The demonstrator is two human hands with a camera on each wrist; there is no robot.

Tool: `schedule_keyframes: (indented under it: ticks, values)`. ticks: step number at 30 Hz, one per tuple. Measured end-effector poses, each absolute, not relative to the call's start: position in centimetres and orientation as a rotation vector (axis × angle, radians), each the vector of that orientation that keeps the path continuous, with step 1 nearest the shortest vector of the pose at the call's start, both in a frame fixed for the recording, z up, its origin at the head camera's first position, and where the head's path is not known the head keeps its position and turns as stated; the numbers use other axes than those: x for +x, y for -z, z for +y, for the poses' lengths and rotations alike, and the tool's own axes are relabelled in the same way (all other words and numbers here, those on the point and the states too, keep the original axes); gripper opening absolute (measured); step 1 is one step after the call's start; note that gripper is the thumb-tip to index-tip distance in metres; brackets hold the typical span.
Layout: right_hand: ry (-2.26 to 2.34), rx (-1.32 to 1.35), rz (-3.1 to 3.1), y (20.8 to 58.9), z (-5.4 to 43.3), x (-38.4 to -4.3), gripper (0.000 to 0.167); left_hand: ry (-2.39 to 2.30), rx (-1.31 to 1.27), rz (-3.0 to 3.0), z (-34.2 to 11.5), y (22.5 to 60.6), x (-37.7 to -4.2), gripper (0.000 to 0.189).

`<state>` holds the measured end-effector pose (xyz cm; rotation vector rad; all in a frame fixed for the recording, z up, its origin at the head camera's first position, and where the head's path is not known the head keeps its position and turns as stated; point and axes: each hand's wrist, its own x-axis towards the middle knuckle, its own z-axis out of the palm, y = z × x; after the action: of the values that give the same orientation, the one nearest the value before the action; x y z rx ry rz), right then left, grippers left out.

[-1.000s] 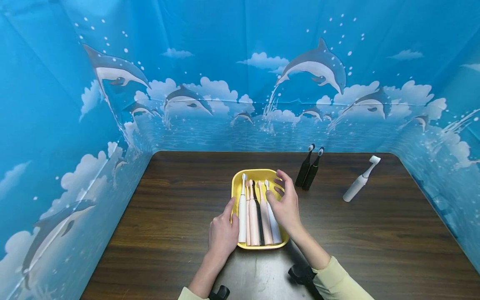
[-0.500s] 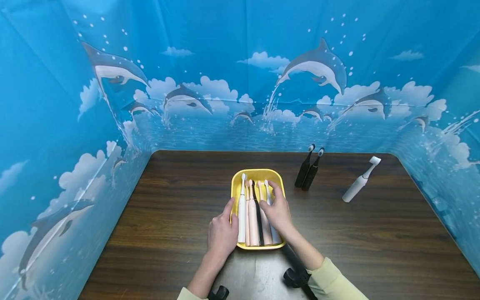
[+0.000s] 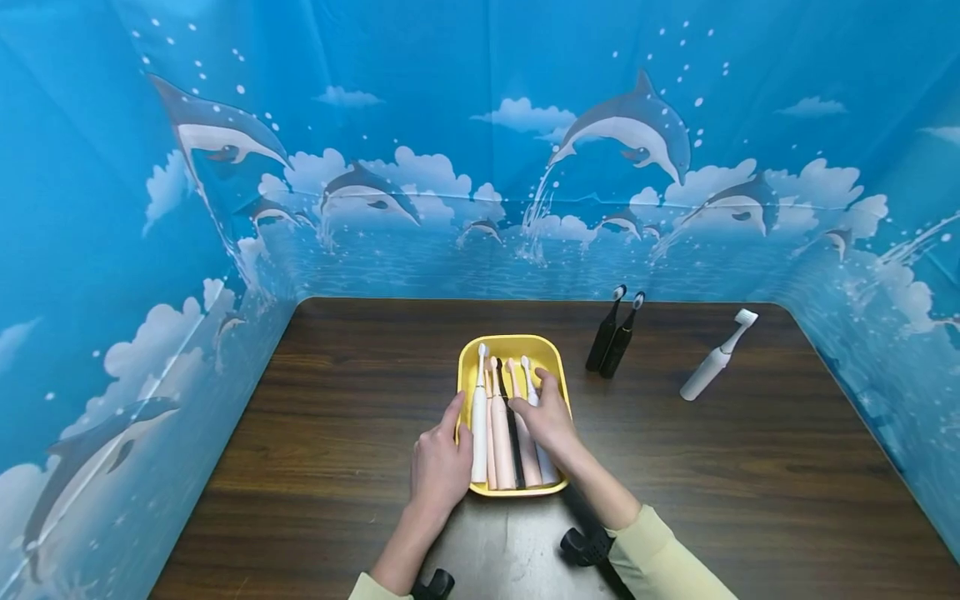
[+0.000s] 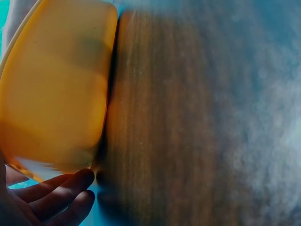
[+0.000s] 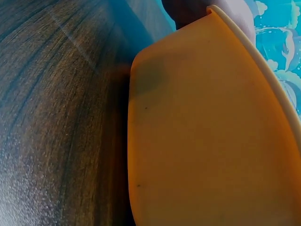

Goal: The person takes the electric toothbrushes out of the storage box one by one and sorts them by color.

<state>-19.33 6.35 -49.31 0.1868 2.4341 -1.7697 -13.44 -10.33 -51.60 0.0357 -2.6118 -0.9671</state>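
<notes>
In the head view, a yellow tray (image 3: 550, 348) holds several electric toothbrushes lying side by side: a white toothbrush (image 3: 480, 433) at the left, pink ones, a slim black toothbrush (image 3: 513, 429), and a pale toothbrush (image 3: 546, 468) at the right. My left hand (image 3: 441, 462) grips the tray's left side, thumb at the rim; the left wrist view shows fingers (image 4: 70, 188) bent against its outer wall. Over the tray's right part is my right hand (image 3: 551, 421), its thumb and index finger spread apart above the pink and pale toothbrushes. It covers part of the pale one.
Two black toothbrushes (image 3: 617, 343) stand upright behind the tray, to its right. Farther right is another white toothbrush (image 3: 708, 373). The dark wooden table (image 3: 337, 400) meets a blue dolphin-print curtain (image 3: 450, 100) at the back and sides.
My right hand has moved left, from over the tray's right rim to farther inside, with thumb and fingers closer together. The left hand stays at the tray's left side.
</notes>
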Motion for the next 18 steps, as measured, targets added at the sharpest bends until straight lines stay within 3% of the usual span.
schedule_keyframes:
  ticks: [18]
  values:
    - [1.762, 0.051, 2.396, 49.54, 6.48, -18.86, 0.062, 0.933, 0.018, -2.598, -10.19, 51.55, -13.48, 0.046]
